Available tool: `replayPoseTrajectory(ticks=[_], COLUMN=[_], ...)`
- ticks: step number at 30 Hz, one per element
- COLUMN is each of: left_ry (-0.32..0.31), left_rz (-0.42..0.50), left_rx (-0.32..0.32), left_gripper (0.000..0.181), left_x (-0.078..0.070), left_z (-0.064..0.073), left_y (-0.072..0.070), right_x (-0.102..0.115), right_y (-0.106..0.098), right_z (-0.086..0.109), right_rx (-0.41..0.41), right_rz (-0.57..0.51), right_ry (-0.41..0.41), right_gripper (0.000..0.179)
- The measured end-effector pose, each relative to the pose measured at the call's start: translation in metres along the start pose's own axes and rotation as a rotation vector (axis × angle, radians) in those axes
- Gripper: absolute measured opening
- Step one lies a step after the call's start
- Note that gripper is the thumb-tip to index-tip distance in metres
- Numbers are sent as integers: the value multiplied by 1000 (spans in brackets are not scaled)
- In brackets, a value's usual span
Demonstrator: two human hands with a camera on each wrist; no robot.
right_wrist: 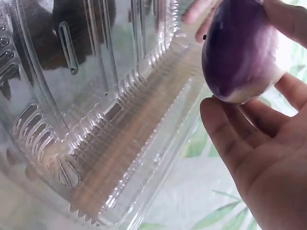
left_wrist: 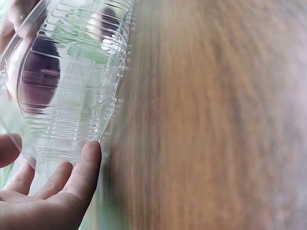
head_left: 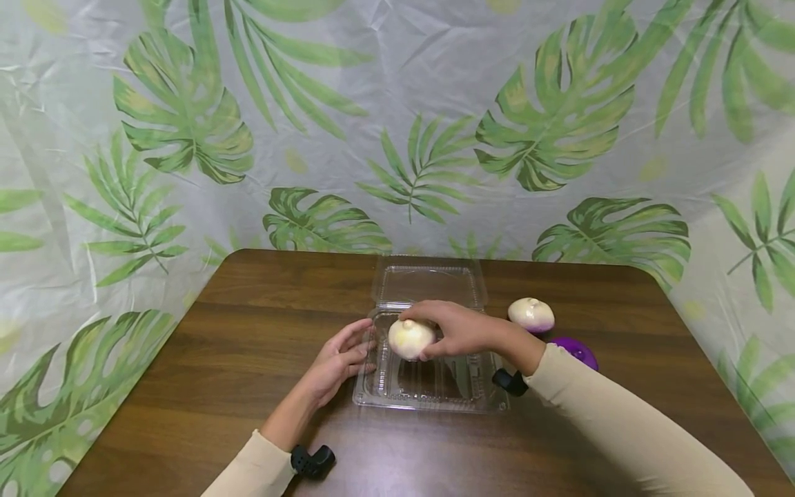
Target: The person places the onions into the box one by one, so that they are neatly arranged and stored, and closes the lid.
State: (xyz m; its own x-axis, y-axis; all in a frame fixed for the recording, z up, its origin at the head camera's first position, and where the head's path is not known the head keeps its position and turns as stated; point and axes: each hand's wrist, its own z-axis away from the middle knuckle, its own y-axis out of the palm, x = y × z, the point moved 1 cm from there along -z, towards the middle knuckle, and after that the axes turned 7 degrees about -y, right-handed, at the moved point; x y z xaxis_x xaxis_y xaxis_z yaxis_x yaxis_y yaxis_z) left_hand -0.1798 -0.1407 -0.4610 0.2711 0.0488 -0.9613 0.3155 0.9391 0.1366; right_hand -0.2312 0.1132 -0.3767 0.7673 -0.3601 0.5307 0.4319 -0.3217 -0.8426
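Observation:
My right hand (head_left: 456, 330) grips a white and purple turnip (head_left: 411, 339) between thumb and fingers, over the left part of a clear plastic clamshell box (head_left: 428, 402). In the right wrist view the purple side of the turnip (right_wrist: 237, 52) faces the camera, with fingertips at its underside. The box lies with its hinged lid (head_left: 428, 279) folded back. At the box's left side is my left hand (head_left: 335, 362), its fingers extended. In the left wrist view its fingertips touch the ribbed clear wall (left_wrist: 72, 129), and the turnip shows through the plastic.
Right of the box, beyond my right forearm, lies another white and purple turnip (head_left: 531, 315). A rounded purple thing (head_left: 576, 353) sits near it, partly hidden by the sleeve. The brown wooden table (head_left: 248, 331) ends at a leaf-patterned curtain (head_left: 422, 172).

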Motion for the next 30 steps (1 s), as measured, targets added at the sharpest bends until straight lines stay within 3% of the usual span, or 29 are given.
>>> replayPoseTrajectory(ticks=[23, 30], left_ry=[-3, -8], left_rz=[5, -1], left_rx=[15, 18], left_gripper=[60, 61], left_x=[1, 2], left_z=[1, 1], left_y=[0, 1], right_x=[-12, -14], right_y=[24, 31], right_z=[-15, -18], right_rx=[-4, -3], right_rz=[37, 34], right_ry=[2, -32], right_gripper=[65, 63])
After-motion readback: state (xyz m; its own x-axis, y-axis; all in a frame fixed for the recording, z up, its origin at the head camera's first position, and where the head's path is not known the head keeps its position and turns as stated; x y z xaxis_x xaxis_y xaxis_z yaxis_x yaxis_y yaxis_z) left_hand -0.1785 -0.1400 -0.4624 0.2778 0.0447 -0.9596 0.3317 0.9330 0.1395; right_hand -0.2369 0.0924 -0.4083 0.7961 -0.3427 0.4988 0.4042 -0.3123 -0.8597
